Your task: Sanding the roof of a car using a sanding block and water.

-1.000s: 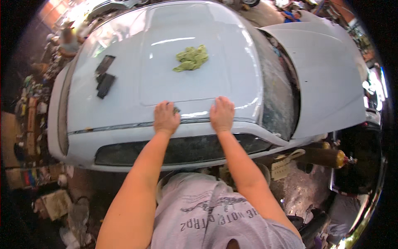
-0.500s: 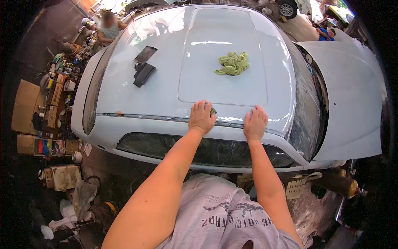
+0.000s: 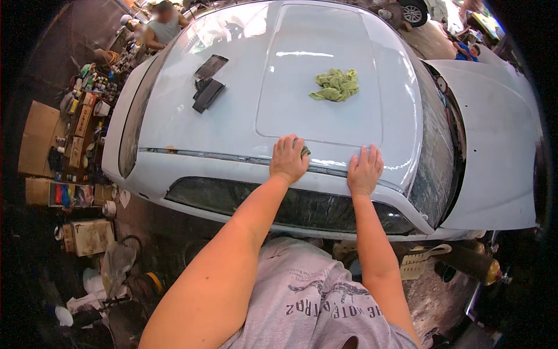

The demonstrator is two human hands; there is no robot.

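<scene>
Both my hands rest on the near edge of a pale grey-white car roof (image 3: 221,128). My left hand (image 3: 289,158) is pressed on the edge beside the roof channel, its fingers over a small dark greenish-grey pad (image 3: 306,151); most of the pad is hidden under the palm. To its right, my right hand (image 3: 365,170) lies flat on the roof with fingers spread and nothing in it. A crumpled yellow-green cloth (image 3: 335,85) lies further back. Dark sheets, apparently sandpaper, (image 3: 209,96) lie on the roof's left side.
The side window (image 3: 244,200) is below my hands, and the hood (image 3: 491,145) is at the right. Shelves cluttered with bottles and boxes (image 3: 75,145) stand at the left. A co-worker (image 3: 163,29) is at the far left; another person (image 3: 467,51) is at the far right.
The view has shifted slightly, so the roof and cloth sit a little higher and further right. Both hands stay at the roof edge, the left still on the pad.
</scene>
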